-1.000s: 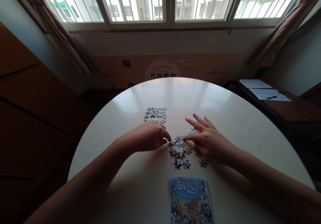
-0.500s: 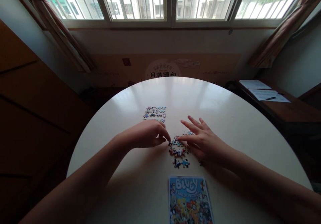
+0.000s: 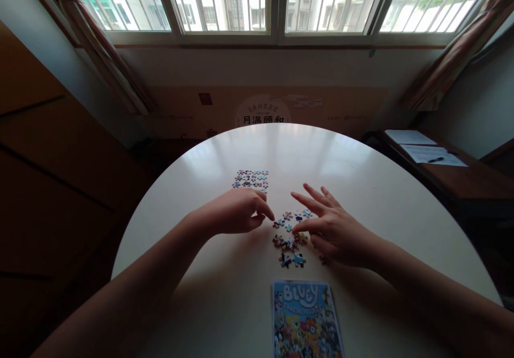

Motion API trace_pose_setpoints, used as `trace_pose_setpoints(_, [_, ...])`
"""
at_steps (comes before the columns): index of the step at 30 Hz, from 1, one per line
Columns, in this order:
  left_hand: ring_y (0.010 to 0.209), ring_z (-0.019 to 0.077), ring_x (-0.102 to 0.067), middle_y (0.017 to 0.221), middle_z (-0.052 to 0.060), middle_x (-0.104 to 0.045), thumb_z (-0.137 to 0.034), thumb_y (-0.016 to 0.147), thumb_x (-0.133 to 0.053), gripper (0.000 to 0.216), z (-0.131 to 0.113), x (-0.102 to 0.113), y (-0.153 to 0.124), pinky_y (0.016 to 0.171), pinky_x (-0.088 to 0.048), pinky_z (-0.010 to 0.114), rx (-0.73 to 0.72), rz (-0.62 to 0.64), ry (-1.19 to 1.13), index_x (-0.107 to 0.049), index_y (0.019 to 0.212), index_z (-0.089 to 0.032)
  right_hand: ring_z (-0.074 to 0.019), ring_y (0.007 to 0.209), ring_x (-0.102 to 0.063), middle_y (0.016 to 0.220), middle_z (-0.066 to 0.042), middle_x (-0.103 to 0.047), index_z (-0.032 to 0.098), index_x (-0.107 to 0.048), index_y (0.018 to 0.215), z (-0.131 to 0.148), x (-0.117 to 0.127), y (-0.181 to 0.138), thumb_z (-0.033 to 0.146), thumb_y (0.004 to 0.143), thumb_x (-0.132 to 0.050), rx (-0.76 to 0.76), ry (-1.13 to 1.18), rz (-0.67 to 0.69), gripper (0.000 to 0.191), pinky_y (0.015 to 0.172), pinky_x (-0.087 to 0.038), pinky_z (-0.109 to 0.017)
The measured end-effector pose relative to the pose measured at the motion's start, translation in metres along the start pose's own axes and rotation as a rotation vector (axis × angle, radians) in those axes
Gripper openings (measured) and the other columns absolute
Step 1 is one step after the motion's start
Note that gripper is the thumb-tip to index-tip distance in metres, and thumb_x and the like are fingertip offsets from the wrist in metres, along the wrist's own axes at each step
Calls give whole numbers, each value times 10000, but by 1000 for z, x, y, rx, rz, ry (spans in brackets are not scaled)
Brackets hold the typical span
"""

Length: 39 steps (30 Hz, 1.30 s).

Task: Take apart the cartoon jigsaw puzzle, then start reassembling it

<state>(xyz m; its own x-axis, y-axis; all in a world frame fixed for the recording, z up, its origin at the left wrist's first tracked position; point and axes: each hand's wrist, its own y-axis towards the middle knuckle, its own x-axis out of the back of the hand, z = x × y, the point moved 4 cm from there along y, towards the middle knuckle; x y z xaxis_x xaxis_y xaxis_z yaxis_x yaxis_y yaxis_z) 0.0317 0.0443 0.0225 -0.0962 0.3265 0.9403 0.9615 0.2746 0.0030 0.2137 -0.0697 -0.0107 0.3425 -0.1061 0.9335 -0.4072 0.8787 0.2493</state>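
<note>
Loose jigsaw puzzle pieces (image 3: 288,244) lie in a small cluster at the middle of the table. At the cluster's left side my left hand (image 3: 240,211) has its index finger stretched down to the edge of a puzzle piece (image 3: 278,223), with the thumb apart below it. My right hand (image 3: 330,221) is over the right side, fingers spread, its index fingertip on or just above the pieces; neither hand grips one. Further back, rows of puzzle pieces (image 3: 251,177) are laid out, the nearest partly hidden by my left hand.
The pieces lie on a round white table (image 3: 193,299). A colourful Bluey picture sheet or booklet (image 3: 307,320) lies at the near side. At the right, a brown side table (image 3: 477,179) holds papers (image 3: 431,154) and a dark pen. A window with curtains is beyond.
My right index finger has drawn back toward me across the cluster, and pieces near it have spread apart. My left hand stays about where it was at the cluster's left edge.
</note>
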Motion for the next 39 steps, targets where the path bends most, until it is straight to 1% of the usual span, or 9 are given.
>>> trace_pose_setpoints(4, [726, 123, -617, 907, 10, -704, -85, 805, -569, 304, 5, 4, -2, 659, -446, 248, 10, -24, 12, -786, 925, -261, -345, 1508, -157, 1602, 54, -252, 345, -749, 1048, -3, 2, -1, 92, 800, -620, -4, -11, -66, 377, 1157, -166, -707])
trace_pose_setpoints(6, [725, 122, -613, 921, 12, -695, -81, 805, -586, 295, 4, 6, -2, 663, -447, 252, 17, -32, 19, -782, 932, -261, -320, 1511, -167, 1596, 68, -263, 344, -750, 1041, -3, 10, -4, 62, 792, -587, 32, -17, -142, 410, 1175, -173, -681])
trace_pose_setpoints(9, [724, 117, -607, 910, 7, -681, -82, 813, -620, 281, -4, 7, -2, 662, -444, 247, -8, -9, -12, -782, 938, -275, -297, 1514, -167, 1592, 94, -265, 328, -763, 979, -1, 24, -9, 67, 797, -565, 83, -18, -221, 375, 1201, -165, -645])
trace_pose_setpoints(11, [709, 109, -604, 879, -5, -676, -85, 817, -647, 277, -13, 5, -2, 645, -436, 237, -43, 42, -47, -783, 945, -290, -304, 1515, -161, 1597, 91, -252, 319, -765, 964, 0, 27, -10, 77, 793, -579, 86, -23, -203, 350, 1201, -163, -645])
trace_pose_setpoints(13, [692, 107, -600, 850, -12, -674, -104, 816, -684, 258, -20, 2, -1, 624, -426, 234, -63, 79, -56, -780, 962, -293, -312, 1514, -159, 1603, 70, -245, 316, -761, 985, -1, 24, -10, 105, 803, -616, 79, -36, -151, 314, 1193, -170, -653])
trace_pose_setpoints(18, [676, 115, -592, 824, -7, -673, -198, 821, -743, 159, -26, -2, 2, 607, -411, 242, -68, 54, -18, -763, 967, -257, -326, 1514, -147, 1601, 23, -262, 325, -748, 1020, -1, 8, -5, 312, 853, -705, 85, -72, -40, 173, 1170, -163, -683])
trace_pose_setpoints(21, [663, 118, -584, 789, -10, -664, -229, 820, -754, 125, -26, -6, 3, 608, -402, 244, -84, 65, 0, -761, 943, -252, -327, 1515, -143, 1604, 32, -253, 328, -745, 987, -1, 4, -5, 363, 845, -721, 82, -85, -16, 148, 1170, -148, -685])
trace_pose_setpoints(28, [657, 118, -580, 833, -6, -673, -213, 831, -729, 77, -30, -12, 5, 601, -390, 246, -40, 118, 39, -771, 873, -262, -335, 1511, -157, 1595, 33, -278, 287, -734, 912, -2, 4, -6, 343, 849, -712, 21, -73, 34, 87, 1161, -194, -683])
trace_pose_setpoints(39, [670, 117, -594, 820, -11, -679, -193, 814, -740, 66, -28, -9, 3, 607, -400, 245, -35, 111, 32, -769, 831, -250, -323, 1516, -136, 1590, -5, -297, 243, -703, 878, -5, 7, -8, 329, 857, -687, -18, -118, 62, 91, 1174, -161, -665])
